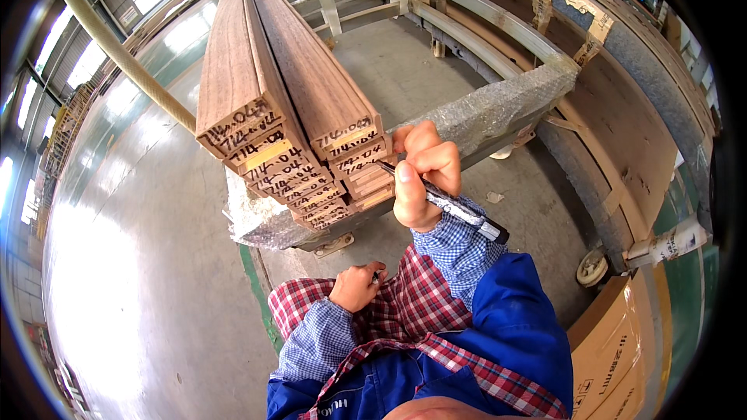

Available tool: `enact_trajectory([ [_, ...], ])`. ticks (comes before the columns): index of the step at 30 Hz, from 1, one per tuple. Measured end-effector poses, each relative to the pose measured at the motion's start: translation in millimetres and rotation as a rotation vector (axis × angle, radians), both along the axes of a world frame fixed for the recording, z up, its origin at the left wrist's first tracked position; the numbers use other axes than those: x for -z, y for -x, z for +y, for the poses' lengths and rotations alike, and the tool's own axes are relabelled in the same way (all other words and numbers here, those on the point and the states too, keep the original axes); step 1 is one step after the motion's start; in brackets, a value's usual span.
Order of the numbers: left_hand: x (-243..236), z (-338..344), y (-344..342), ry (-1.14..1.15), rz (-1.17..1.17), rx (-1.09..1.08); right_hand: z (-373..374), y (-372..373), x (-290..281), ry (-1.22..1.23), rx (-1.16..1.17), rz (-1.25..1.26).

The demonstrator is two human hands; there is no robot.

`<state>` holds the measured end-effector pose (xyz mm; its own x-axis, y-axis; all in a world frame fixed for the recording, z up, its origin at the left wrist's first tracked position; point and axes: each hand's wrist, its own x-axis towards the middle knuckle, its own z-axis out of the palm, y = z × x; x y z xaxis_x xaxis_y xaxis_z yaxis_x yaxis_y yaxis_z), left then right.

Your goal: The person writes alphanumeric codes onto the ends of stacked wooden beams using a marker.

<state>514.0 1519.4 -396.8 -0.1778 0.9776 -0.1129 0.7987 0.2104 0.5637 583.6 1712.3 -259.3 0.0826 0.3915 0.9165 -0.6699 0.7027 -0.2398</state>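
My right hand [429,175] pinches a marker pen [459,206] with a pale, printed barrel and a black end. The pen's dark tip points at the end face of a board in the right-hand stack [362,144] of brown wood-grain boards. Beside it stands the left-hand stack [272,148], its end faces also carrying black handwritten marks. Down at my lap, over the red plaid apron [416,288], my left hand [355,287] is closed around a small dark piece [378,275] that looks like a pen cap; most of it is hidden by the fingers.
The boards rest on a metal rack whose front bar [498,109] is wrapped in clear plastic. To the right stand a long padded trolley frame [599,179], a caster wheel [592,267] and a cardboard box [615,358]. A pale pole [124,54] slants at the upper left.
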Motion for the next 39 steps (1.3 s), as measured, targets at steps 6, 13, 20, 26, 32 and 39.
enact_trajectory([
  [6,-0.3,-0.2,0.3,0.007,0.005,-0.004,-0.2,0.0,-3.2,-0.009,0.039,-0.018],
  [13,2.0,-0.8,0.7,-0.01,-0.003,-0.008,1.4,-1.0,-0.3,-0.02,0.022,-0.007],
  [20,0.1,-1.1,0.5,-0.004,0.008,-0.01,0.5,-2.4,-2.5,0.012,0.037,-0.025],
  [26,0.1,-0.5,0.2,-0.008,0.004,-0.008,3.8,-2.8,-1.3,0.017,0.067,0.019],
  [32,0.9,-0.7,0.8,0.004,0.007,-0.003,2.2,-5.9,-5.2,-0.015,0.118,-0.032],
  [39,-1.6,-1.2,0.0,0.041,0.005,-0.015,-1.9,-13.3,-1.7,-0.102,0.184,-0.07],
])
